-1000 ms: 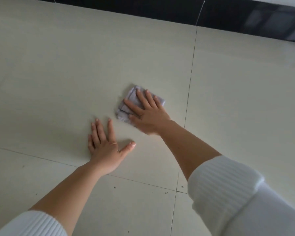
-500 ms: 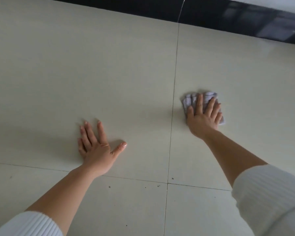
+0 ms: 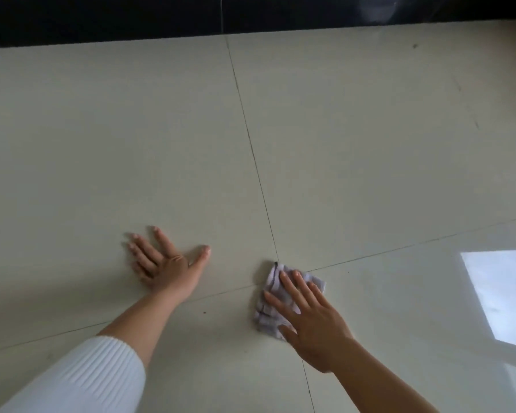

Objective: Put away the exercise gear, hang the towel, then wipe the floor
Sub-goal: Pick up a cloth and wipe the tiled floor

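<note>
The right hand [image 3: 313, 323] lies flat on a small, pale lilac-grey folded cloth [image 3: 273, 280], its fingers [image 3: 292, 293] straight and slightly spread, pressing the cloth down rather than gripping it. The cloth sits on the glossy cream tiled floor [image 3: 131, 129] at about 5 o'clock from the middle of the view. Its far corner touches the point where the thin dark grout lines [image 3: 252, 150] cross.

At about 7 o'clock, the left hand [image 3: 167, 269] rests palm-down on bare tile, fingers straight and fanned, thumb out toward 3 o'clock, holding nothing. It is well apart from the cloth. A white ribbed knit sleeve [image 3: 81, 377] covers that forearm.

A black glossy skirting band [image 3: 102, 16] runs along 12 o'clock, and a bright reflected light patch [image 3: 504, 293] lies at 4 o'clock.
</note>
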The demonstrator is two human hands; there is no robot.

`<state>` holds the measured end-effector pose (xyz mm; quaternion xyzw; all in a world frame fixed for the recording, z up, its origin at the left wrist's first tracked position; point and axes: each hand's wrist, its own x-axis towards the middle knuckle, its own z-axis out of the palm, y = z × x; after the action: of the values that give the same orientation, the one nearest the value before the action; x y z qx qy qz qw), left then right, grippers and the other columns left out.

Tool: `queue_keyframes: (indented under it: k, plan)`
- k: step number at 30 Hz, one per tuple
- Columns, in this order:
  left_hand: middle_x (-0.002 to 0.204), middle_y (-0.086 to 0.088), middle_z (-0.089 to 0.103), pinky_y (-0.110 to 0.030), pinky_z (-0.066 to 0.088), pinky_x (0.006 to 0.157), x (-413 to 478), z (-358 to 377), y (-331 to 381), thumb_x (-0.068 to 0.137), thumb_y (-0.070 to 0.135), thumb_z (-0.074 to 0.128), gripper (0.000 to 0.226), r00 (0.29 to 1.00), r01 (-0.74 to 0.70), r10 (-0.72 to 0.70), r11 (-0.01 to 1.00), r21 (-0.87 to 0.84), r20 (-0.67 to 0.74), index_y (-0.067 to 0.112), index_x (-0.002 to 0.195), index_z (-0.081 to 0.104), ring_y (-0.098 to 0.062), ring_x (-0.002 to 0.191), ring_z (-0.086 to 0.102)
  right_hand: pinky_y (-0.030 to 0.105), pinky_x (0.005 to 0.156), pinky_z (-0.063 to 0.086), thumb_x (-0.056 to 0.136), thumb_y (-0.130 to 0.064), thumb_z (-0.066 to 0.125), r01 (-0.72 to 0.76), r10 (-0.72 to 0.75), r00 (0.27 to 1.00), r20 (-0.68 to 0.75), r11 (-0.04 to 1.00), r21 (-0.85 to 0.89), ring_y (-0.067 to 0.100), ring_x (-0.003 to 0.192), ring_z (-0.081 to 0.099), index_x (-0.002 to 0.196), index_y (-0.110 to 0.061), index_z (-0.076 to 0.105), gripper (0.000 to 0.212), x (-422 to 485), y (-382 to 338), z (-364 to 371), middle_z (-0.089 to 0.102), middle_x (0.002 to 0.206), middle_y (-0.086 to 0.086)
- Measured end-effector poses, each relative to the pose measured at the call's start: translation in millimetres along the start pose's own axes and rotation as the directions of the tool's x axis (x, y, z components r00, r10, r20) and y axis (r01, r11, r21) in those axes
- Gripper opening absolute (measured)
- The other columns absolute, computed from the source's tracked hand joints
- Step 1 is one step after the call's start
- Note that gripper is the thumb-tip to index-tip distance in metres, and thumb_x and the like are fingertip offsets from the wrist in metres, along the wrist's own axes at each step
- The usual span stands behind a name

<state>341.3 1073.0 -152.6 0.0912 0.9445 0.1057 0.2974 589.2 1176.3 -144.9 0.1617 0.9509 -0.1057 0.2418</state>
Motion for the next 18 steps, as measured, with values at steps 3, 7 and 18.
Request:
queue_keyframes:
  k: [3,7,18]
  plan:
    - [0.153,-0.019,-0.025,-0.046,-0.01,0.114,2,2,-3,0.076,0.069,0.053,0.112,1.0,-0.003,0.003,1.0,-0.012,-0.013,0.016,0.148,-0.016,-0.029,0.14,-0.028,0.043,0.108,0.022,0.1,-0.05,0.012,-0.03,0.024,0.995,0.101,0.998,0.056,0.028,0.146,0.013,0.151,-0.032,0.021,0.055,-8,12,-2,0.023,0.157,0.012]
    - [0.152,-0.019,-0.027,-0.046,-0.011,0.113,9,11,-7,0.075,0.069,0.053,0.114,0.999,-0.021,0.02,1.0,-0.018,-0.04,0.017,0.147,-0.017,-0.029,0.14,-0.029,0.053,0.116,0.019,0.084,-0.058,-0.026,-0.092,0.092,0.995,0.042,0.996,-0.009,0.038,0.145,-0.003,0.153,-0.024,-0.001,0.081,59,49,-32,-0.006,0.158,0.019]
    - [0.146,-0.021,-0.037,-0.046,-0.013,0.113,11,15,-9,0.078,0.075,0.038,0.108,1.0,-0.024,0.024,0.997,0.07,0.001,0.019,0.144,-0.027,-0.03,0.136,-0.036,0.048,0.115,-0.015,0.096,-0.062,0.014,-0.379,0.416,0.907,-0.064,0.874,0.303,0.027,0.144,-0.025,0.15,-0.041,-0.01,0.063,243,82,-112,-0.024,0.158,0.006]
